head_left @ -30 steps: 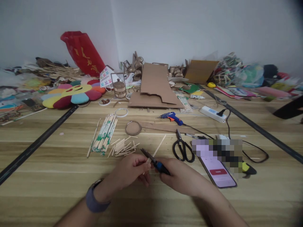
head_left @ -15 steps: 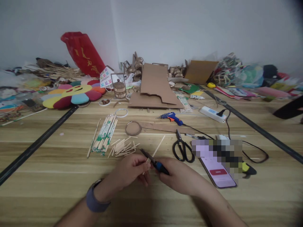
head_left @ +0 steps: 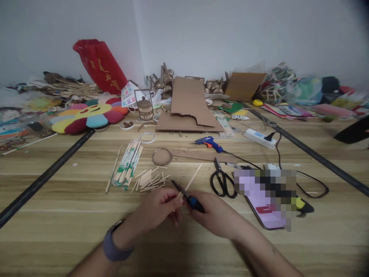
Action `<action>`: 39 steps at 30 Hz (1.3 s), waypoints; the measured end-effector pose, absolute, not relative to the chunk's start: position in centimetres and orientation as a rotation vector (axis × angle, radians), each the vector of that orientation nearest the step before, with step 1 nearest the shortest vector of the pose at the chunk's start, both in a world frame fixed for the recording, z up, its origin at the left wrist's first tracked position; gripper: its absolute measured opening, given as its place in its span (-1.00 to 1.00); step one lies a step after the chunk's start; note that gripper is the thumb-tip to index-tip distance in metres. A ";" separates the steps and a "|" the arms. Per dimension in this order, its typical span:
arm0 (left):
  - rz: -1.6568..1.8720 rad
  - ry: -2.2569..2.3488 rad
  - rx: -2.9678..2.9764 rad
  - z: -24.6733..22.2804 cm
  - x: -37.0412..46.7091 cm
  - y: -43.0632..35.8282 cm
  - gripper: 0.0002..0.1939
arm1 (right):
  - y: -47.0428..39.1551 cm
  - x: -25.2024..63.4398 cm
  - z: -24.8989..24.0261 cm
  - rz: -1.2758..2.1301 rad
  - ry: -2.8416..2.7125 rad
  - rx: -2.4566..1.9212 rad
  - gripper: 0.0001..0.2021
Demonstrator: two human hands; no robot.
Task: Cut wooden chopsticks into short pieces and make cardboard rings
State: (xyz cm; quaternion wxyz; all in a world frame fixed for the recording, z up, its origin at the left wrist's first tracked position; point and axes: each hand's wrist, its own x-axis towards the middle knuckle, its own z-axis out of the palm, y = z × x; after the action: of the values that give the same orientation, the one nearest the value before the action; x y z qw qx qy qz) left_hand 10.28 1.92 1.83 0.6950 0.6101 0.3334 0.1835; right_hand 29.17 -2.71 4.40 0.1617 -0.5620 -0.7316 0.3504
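Between thumb and fingers, my left hand (head_left: 163,206) pinches a thin wooden stick (head_left: 193,177) that slants up to the right; one or more short ends show at the fingertips. My right hand (head_left: 215,213) is closed round the blue-and-black handle of a knife (head_left: 180,188) with a dark pointed blade. The blade lies across the stick, close to my left fingertips. Just beyond my left hand is a loose pile of short cut sticks (head_left: 148,180). Further left lie wrapped chopsticks (head_left: 128,163) beside a single longer stick (head_left: 113,169).
Black scissors (head_left: 221,182) and a phone (head_left: 259,204) lie to the right. A blue glue gun (head_left: 209,143) trails a cord toward a white power strip (head_left: 259,138). A round cardboard piece (head_left: 162,157) lies ahead, before cardboard sheets (head_left: 187,100) and a small lidded bucket (head_left: 145,109).
Both hands, the stick and the knife stay almost in place. The view has shifted very slightly.
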 end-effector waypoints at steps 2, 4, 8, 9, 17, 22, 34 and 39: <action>0.418 0.748 1.409 2.0 10.1 1.9 -0.60 | -2.8 28.9 4.3 0.974 -2.066 -1.588 -0.84; 0.420 0.768 1.473 2.4 9.9 1.8 -0.63 | -2.8 28.6 4.1 0.948 -2.044 -1.564 -0.81; 0.418 0.803 1.592 3.4 9.5 1.7 -0.67 | -3.0 28.2 3.7 0.909 -2.005 -1.543 -0.80; 0.421 0.805 1.611 3.6 9.5 1.7 -0.68 | -3.1 28.1 3.6 0.894 -2.000 -1.550 -0.83; 0.451 0.853 1.712 3.7 9.4 1.3 -0.72 | -2.9 28.0 3.0 0.773 -1.995 -1.558 -0.89; 0.417 0.816 1.669 3.9 9.4 1.3 -0.66 | -2.8 28.3 3.9 0.923 -1.961 -1.411 -0.78; 0.413 0.766 1.494 3.0 9.8 0.9 -0.57 | -2.9 28.6 4.8 1.072 -1.926 -1.400 -0.78; 0.401 0.799 1.516 3.4 9.8 0.9 -0.57 | -3.0 28.5 4.9 1.063 -1.928 -1.422 -0.78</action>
State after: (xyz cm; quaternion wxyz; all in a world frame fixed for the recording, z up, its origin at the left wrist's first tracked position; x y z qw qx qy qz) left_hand 9.84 0.92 3.45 0.6371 0.6640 0.3499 0.1757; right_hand 28.49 -3.02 4.89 0.2573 -0.5243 -0.7108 0.3919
